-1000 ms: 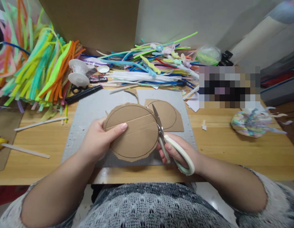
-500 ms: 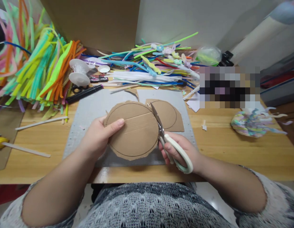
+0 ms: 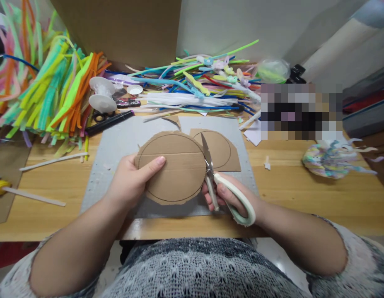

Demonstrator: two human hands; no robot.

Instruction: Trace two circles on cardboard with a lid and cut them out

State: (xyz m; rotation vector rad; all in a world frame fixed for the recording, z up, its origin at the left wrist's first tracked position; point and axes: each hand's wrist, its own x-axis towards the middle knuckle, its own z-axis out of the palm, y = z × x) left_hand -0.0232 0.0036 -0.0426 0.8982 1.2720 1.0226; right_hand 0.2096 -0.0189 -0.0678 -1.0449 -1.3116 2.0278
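Observation:
My left hand (image 3: 137, 176) grips the left side of a roughly round cardboard piece (image 3: 176, 176), thumb on top and the other fingers hidden beneath. A dark pen circle runs just inside its rim. In my right hand (image 3: 233, 192) is a pair of scissors (image 3: 213, 178) with white handles, the blades pointing away from me at the cardboard's right edge. One blade lies over that edge; the other is mostly hidden. Behind the scissors, a second cardboard piece (image 3: 221, 151) with a drawn curve lies on the grey cutting mat (image 3: 112, 140).
Bundled pipe cleaners (image 3: 49, 95) stand at the left, and loose ones (image 3: 192, 82) spread along the back. Near them are a clear spool (image 3: 102, 94) and a black marker (image 3: 109, 123). A pastel fuzzy ball (image 3: 324, 161) sits at the right. The wooden table's front edge (image 3: 179, 234) is close to me.
The scissors' handles have spread apart and the blades have opened at the cardboard's right edge. The cardboard has turned slightly and its near edge has lifted a little.

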